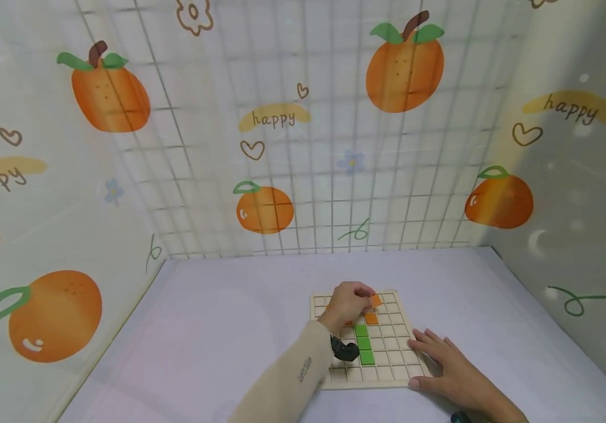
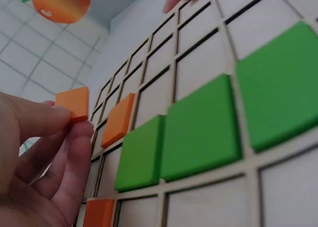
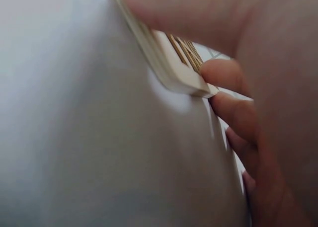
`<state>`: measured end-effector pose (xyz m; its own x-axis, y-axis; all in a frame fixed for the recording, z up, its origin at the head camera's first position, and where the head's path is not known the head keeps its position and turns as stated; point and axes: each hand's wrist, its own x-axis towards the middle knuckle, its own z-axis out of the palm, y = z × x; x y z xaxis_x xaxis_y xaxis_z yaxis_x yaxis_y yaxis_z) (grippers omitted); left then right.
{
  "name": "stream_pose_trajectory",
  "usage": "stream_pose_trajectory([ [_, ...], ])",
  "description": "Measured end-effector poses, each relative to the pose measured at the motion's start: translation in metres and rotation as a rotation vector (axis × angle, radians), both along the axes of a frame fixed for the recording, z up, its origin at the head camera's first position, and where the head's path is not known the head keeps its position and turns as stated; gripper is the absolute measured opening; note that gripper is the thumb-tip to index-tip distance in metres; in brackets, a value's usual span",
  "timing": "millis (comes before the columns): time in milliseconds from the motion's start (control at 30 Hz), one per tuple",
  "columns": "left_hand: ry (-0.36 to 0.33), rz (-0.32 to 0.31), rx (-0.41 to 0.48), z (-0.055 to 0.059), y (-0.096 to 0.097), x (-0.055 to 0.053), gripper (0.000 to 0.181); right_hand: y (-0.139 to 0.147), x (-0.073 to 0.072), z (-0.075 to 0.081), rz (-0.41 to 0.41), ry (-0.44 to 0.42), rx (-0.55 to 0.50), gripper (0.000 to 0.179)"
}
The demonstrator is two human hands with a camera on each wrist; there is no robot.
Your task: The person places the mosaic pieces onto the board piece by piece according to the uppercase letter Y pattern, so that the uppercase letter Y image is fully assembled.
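A pale wooden grid board (image 1: pixel 395 341) lies on the table. My left hand (image 1: pixel 347 304) pinches a small orange square tile (image 2: pixel 74 104) between thumb and fingertips, raised above the board's far part. Below it, another orange tile (image 2: pixel 118 120) sits in a cell, beyond a row of three green tiles (image 2: pixel 202 130). One more orange tile (image 2: pixel 98 213) shows partly, to the left of the green row in the head view. At the board's near right corner rests my right hand (image 1: pixel 448 371), its fingers extended along the right edge and its thumb by the near edge.
The white table (image 1: pixel 218 317) surrounds the board. Behind and at the sides hang whitish curtains (image 1: pixel 324 170) printed with oranges, with a wire grid showing through at the back. A black band (image 1: pixel 345 349) is on the left wrist.
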<state>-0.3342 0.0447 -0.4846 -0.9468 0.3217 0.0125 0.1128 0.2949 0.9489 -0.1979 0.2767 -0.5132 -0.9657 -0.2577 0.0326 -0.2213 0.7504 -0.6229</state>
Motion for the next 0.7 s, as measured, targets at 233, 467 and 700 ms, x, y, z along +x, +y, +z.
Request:
stream_pose_trajectory([
  [233, -0.009, 0.013, -0.012, -0.004, 0.002, -0.002, 0.011, 0.000, 0.002, -0.001, 0.017, 0.024, -0.011, 0.086],
  [467, 0.013, 0.054, -0.082, -0.005, 0.009, 0.001, 0.009, 0.000, 0.002, 0.000, 0.015, 0.031, -0.029, 0.086],
  [700, 0.105, 0.084, -0.212, -0.006, 0.015, 0.003, 0.008, 0.001, 0.002, 0.001, 0.018, 0.027, -0.002, 0.087],
])
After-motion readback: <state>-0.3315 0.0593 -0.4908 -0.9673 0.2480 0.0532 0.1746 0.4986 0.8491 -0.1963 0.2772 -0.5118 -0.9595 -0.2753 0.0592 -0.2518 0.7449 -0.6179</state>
